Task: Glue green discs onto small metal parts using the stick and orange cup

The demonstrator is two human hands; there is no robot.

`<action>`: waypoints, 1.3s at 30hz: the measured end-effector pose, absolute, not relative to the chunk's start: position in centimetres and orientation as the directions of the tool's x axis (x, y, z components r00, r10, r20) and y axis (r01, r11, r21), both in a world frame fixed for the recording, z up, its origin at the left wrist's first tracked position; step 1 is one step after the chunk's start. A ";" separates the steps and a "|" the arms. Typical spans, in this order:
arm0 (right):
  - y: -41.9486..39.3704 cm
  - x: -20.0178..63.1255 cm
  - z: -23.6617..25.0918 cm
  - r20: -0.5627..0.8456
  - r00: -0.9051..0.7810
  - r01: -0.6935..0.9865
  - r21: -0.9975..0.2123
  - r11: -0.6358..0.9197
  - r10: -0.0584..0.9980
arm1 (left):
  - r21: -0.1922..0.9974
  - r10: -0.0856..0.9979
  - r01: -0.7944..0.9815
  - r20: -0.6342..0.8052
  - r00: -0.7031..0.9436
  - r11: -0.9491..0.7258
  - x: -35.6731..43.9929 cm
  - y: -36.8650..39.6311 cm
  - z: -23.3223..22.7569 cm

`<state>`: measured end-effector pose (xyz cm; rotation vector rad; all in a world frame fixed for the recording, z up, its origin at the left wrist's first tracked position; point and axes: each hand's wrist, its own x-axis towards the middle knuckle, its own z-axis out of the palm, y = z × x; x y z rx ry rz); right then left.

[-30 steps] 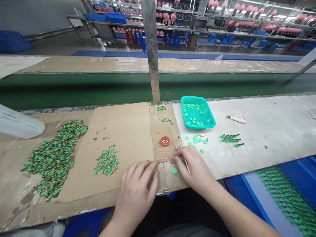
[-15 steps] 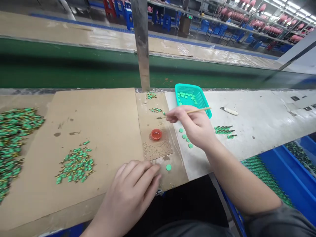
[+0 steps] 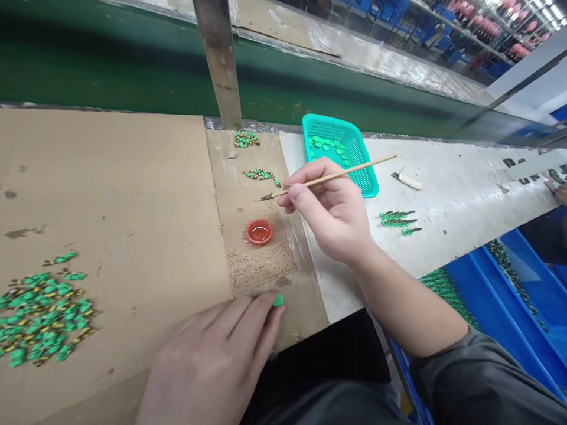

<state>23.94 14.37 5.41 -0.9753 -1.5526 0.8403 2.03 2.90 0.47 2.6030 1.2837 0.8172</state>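
Evidently brush [image 3: 328, 177] held over counter [image 3: 452, 177], near cup [image 3: 259, 241] | likely light, stiff, best taken low down | right fingers [image 3: 310, 208] pinching it | left fingers [image 3: 259, 304] narrow at disc [image 3: 279, 300], cannot tell if gripped | disc probably light

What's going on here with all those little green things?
The person's right hand holds a thin wooden stick, its dark tip just beyond a small red dish. The left hand is at a green disc; whether it's gripped, I can't tell. More discs sit in a teal basket, and green pieces lie piled at the left.
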 end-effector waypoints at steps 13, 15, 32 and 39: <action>14.4 23.3 5.9 0.544 -0.290 0.424 -0.664 0.615 0.787 | 0.265 0.606 0.561 0.521 0.600 -0.784 -0.5 1.4 -1.2; 14.5 23.1 5.6 0.547 -0.334 0.439 -0.630 0.640 0.767 | 0.274 0.629 0.586 0.527 0.572 -0.763 -0.2 1.2 -1.5; 14.9 23.0 4.8 0.510 -0.418 0.516 -0.547 0.659 0.752 | 0.332 0.657 0.588 0.552 0.513 -0.738 0.5 0.7 -1.9; 15.1 23.0 4.5 0.571 -0.423 0.473 -0.523 0.709 0.704 | 0.369 0.673 0.583 0.563 0.480 -0.724 1.0 0.9 -1.5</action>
